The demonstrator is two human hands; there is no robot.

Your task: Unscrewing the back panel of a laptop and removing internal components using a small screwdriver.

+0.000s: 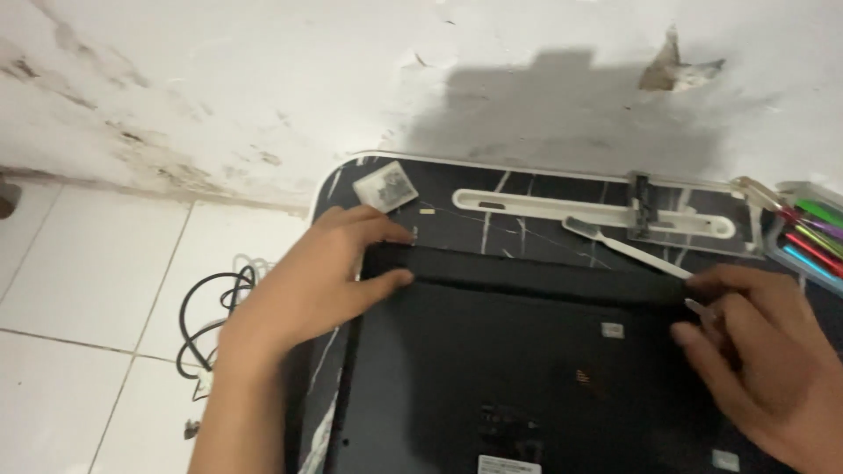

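Nearest the camera, a black laptop (518,377) lies bottom-up on a small dark marbled table (527,224), its stickers and a white label showing. It fills most of the tabletop. Its long axis runs left to right, and the hinge-side strip (536,279) forms the far edge, just under both sets of fingers.

Left hand (320,281): wrapped over the far left corner of the laptop. Thumb lies on the underside, fingers curl over the back edge, a pinching grip on that corner. The forearm comes in from the lower left, off the table's edge.

Right hand (760,351): at the far right end of the same strip. Fingers narrowed around a thin white pry tool (628,250) whose flat handle slants up and left, away from the laptop across the table. Tip hidden under the fingers; cannot tell whether it sits in the seam.

Both hands touch the laptop, at opposite ends of the strip.

Beyond the strip: a white slotted bar (544,204) runs parallel to the laptop, a clear ruler-like piece (645,211) across it, a small clear packet (385,186) near the far left corner, a case of coloured pens (812,233) at far right. Little room behind; the wall (263,79) is close.

Left of the table: white floor tiles, a black cable (211,307) coiled there.
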